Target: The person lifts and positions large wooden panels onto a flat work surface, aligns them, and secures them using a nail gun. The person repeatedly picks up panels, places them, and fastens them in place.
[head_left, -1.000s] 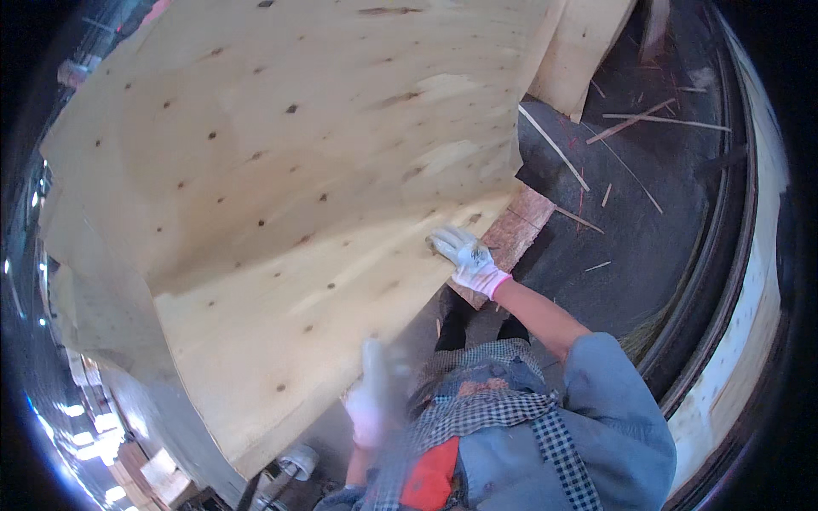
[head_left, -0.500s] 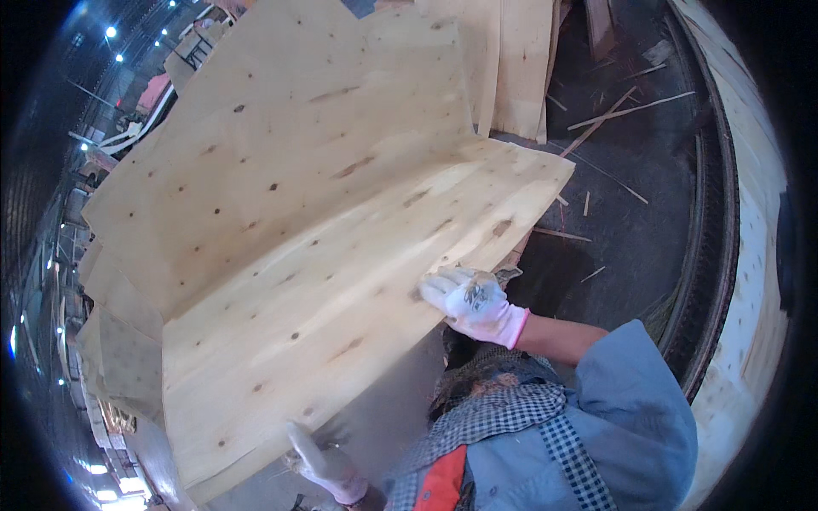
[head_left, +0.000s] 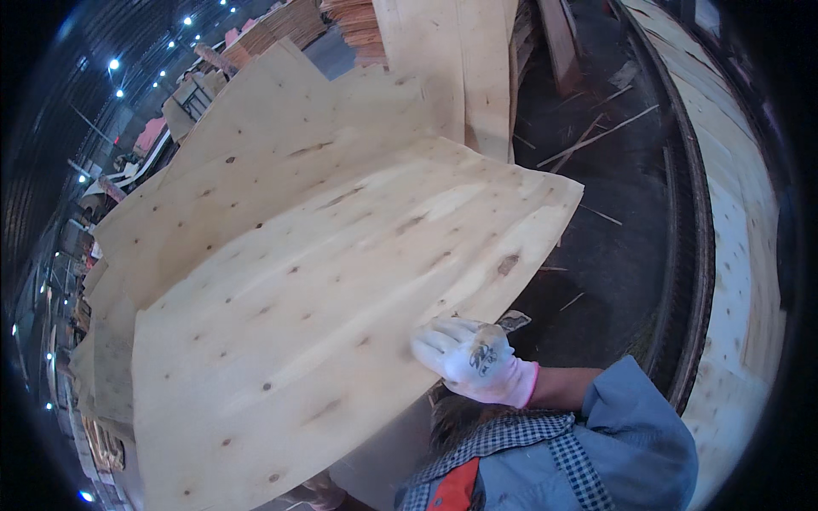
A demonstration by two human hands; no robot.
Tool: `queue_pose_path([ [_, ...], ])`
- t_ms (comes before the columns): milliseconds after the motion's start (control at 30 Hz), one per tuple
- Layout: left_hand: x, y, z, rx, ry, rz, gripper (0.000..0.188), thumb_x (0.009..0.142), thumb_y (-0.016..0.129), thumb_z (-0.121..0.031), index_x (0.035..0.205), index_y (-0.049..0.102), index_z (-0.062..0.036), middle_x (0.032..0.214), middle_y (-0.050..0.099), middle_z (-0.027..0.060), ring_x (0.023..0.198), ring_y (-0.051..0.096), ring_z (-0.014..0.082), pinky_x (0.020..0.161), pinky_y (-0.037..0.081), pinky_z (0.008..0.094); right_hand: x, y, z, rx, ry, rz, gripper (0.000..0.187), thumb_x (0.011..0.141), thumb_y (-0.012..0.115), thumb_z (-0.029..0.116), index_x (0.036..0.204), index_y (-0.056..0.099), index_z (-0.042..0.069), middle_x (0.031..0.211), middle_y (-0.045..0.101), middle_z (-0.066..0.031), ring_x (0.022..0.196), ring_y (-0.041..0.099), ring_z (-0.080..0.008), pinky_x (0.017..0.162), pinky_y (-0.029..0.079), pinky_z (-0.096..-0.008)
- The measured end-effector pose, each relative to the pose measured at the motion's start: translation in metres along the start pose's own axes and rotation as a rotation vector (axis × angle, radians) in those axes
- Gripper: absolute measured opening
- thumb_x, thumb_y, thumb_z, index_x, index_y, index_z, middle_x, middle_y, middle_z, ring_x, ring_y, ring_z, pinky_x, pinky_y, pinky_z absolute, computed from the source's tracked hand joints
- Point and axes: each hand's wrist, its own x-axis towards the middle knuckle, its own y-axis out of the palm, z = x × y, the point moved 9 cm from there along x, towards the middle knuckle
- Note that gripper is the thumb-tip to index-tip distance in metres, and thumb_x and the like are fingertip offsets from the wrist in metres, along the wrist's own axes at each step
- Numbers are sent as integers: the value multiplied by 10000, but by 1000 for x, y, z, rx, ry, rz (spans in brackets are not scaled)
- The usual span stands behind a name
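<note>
A large, pale wood veneer sheet (head_left: 341, 298) with dark knots spreads across the middle, its near part raised and bowed. My right hand (head_left: 473, 362), in a white glove with a pink cuff, holds its near edge on the right, fingers on top and the thumb out of sight. At the lower edge of the view my left hand (head_left: 319, 491) is mostly covered by the sheet's near edge; its fingers are hidden. Behind lies more knotted veneer (head_left: 247, 162). Close by my right hand, a small grey piece (head_left: 514, 321) sticks out beyond the sheet.
Upright pale boards (head_left: 443, 68) stand at the far side, with a stack of reddish sheets (head_left: 354, 30) behind them. Thin wood strips (head_left: 601, 140) litter the dark floor (head_left: 618, 255) to the right. A dark curved rail (head_left: 694, 213) borders a long run of veneer (head_left: 733, 255).
The sheet's near part has risen and shifted toward me, covering more of the veneer behind. My right hand has come lower with it; my left hand has slipped mostly out of sight beneath the edge.
</note>
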Motion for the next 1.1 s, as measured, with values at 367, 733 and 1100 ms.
queue_pose_path([
  [367, 72, -3, 122, -134, -242, 199, 543, 1021, 490, -568, 1228, 580, -73, 933, 609, 93, 615, 506, 179, 590, 395, 320, -30, 23, 56, 31, 205, -213, 645, 613, 734, 103, 1251, 647, 65, 1289, 652, -149, 1201, 622, -341, 994, 524, -440],
  [733, 36, 96, 204, -317, -632, 518, 524, 1014, 516, -568, 1321, 529, -143, 1089, 598, 80, 733, 503, 189, 732, 414, 356, -66, -17, 141, -104, 203, -459, 443, 755, 651, 95, 1197, 677, 86, 1145, 705, -130, 1028, 690, -298, 859, 554, -413],
  [1100, -328, 279, 88, -488, -992, 1105, 543, 1007, 541, -567, 1414, 477, -213, 1244, 586, 66, 851, 499, 200, 874, 434, 392, -386, -146, 73, 62, 800, -866, 344, 840, 744, 278, 1139, 756, 109, 957, 725, -189, 856, 708, -356, 749, 550, -432],
])
